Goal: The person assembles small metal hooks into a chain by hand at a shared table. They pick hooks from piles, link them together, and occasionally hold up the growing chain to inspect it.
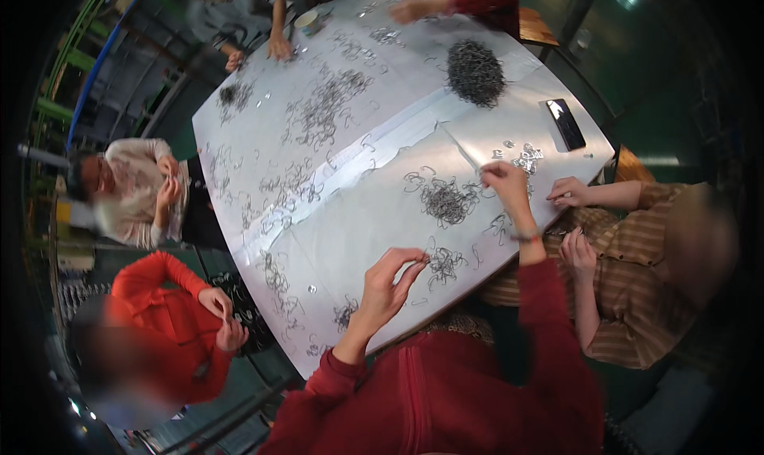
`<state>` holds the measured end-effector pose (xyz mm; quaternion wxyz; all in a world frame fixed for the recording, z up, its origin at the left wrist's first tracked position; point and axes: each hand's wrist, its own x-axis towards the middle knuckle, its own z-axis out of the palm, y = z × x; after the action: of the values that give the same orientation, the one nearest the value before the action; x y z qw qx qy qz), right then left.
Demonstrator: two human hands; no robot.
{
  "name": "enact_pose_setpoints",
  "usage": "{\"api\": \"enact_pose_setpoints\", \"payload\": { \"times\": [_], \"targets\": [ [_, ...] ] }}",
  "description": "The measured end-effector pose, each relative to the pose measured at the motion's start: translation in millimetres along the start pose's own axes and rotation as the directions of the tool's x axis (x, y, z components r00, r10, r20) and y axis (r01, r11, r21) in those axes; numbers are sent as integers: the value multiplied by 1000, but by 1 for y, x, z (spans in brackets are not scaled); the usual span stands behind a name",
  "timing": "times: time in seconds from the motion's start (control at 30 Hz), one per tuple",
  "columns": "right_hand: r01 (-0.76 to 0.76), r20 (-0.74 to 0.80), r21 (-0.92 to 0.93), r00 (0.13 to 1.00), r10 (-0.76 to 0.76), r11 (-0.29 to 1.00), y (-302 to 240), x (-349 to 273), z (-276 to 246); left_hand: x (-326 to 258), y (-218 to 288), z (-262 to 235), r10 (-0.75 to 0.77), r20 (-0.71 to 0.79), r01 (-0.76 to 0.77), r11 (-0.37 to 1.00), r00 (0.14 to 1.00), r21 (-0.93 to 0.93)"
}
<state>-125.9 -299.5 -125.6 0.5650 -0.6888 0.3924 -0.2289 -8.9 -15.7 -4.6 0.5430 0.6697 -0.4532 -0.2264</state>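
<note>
To your right, a dark phone [566, 126] lies on the tabletop [358, 212] near its edge, and a person in a brown striped shirt [637, 312] is beside you. On your left you have a co-worker in an orange-red top [171, 312], with another in a pale top [131, 192] beyond. A pale cup [306, 22] stands at the far left edge. Past the far right edge is what looks like a wooden seat [538, 27], though it's dim there.

Left hand [386, 288] curled into a pinch; right hand [509, 186] reaches farther forward
</note>
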Motion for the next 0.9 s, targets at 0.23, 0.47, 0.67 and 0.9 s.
{"api": "enact_pose_setpoints", "payload": {
  "times": [0.23, 0.47, 0.67, 0.9],
  "targets": [
    [-43, 69, 493, 998, 10, 869, -114, -128, 65, 19, -13, -4, 176, 76, -184, 975, 982, 128],
    [-16, 7, 582, 1000, 15, 813, -114, -136, 65, 23, -19, 7, 174, 97, -182, 979, 980, 86],
    [34, -25, 590, 999, -24, 807, -106, -131, 67, 27, -19, 11, 167, 108, -179, 977, 980, 116],
    [11, -9, 605, 1000, -7, 796, -103, -124, 55, 35, -30, 22, 152, 128, -173, 970, 980, 173]
  ]
}}
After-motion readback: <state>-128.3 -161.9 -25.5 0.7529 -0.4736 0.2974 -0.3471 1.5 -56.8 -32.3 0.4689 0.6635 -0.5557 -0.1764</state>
